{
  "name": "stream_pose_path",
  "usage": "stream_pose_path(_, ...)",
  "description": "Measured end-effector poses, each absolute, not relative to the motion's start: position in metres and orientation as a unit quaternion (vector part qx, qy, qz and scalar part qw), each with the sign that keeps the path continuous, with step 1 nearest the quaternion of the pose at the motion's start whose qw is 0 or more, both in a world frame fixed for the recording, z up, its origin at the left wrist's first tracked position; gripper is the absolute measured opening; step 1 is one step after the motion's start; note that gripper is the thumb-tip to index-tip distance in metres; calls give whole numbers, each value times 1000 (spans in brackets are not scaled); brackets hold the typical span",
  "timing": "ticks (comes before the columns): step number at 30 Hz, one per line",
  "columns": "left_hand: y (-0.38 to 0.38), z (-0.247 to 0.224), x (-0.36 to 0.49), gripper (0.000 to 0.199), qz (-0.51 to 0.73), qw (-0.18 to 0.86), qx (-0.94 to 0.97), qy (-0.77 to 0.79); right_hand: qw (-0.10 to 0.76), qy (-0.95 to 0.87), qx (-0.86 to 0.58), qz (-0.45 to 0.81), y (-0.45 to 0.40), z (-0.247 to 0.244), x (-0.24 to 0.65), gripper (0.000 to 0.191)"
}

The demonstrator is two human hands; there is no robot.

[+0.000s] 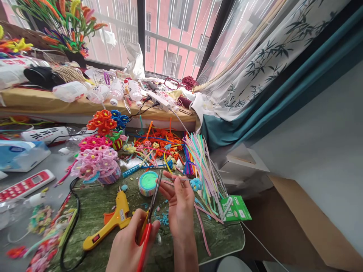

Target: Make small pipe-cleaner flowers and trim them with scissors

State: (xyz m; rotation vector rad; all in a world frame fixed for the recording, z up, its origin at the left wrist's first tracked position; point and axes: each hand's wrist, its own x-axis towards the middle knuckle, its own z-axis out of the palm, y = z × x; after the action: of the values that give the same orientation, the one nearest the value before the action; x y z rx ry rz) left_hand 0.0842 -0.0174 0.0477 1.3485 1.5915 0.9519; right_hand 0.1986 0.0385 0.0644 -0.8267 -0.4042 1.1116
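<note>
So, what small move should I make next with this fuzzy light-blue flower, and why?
I'd probably trim the thin pale stem of the fuzzy light-blue flower with the red-handled metal scissors: your left hand holds them with the blades beside your right hand, which pinches the stem so it reaches leftward toward the blades.

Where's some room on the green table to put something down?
Between the long pink stem and the rounded right corner of the green table, below the green packet. Another patch lies between the yellow glue gun, black cable and pink flowers. The back is crowded with orange stems.
</note>
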Motion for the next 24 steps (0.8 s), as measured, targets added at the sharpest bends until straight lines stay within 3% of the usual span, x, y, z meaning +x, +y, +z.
stream_pose_path(24, -16, 45, 85, 68, 360, 415, 546, 632, 754, -167, -381, 508, 36, 60, 203, 34)
